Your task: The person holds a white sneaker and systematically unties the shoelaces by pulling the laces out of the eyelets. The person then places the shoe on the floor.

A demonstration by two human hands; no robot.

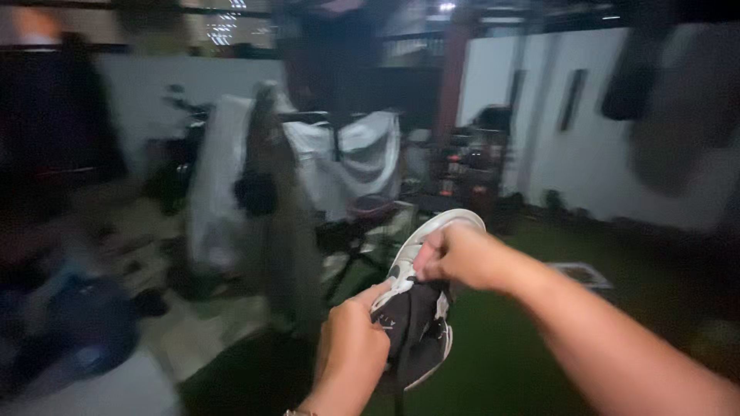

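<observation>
Both hands are closed on one shoe (416, 308), held up in the air in front of the person, out over a green floor (509, 347). The left hand (351, 350) grips it low down, fingers curled tight around the dark upper near the laces. The right hand (455, 254) comes in from the right on a bare forearm and clenches the top part, pinching the edge by the opening, close under the pale sole. The shoe is a sneaker, black or very dark over most of its body, with white trim along the edges and a white sole that curves up behind the right hand. It hangs nearly upright, sole end high and the other end pointing down toward the floor. A lace or bit of white lining shows between the two hands; the blur makes it hard to say which. Behind it, well apart, a white sheet (347, 154) is draped over something bulky, with a grey cloth (274, 200) hanging in front of it. A white wall (586, 146) runs along the right, and a blue rounded shape (92, 323), too blurred to identify, sits low at the left.
</observation>
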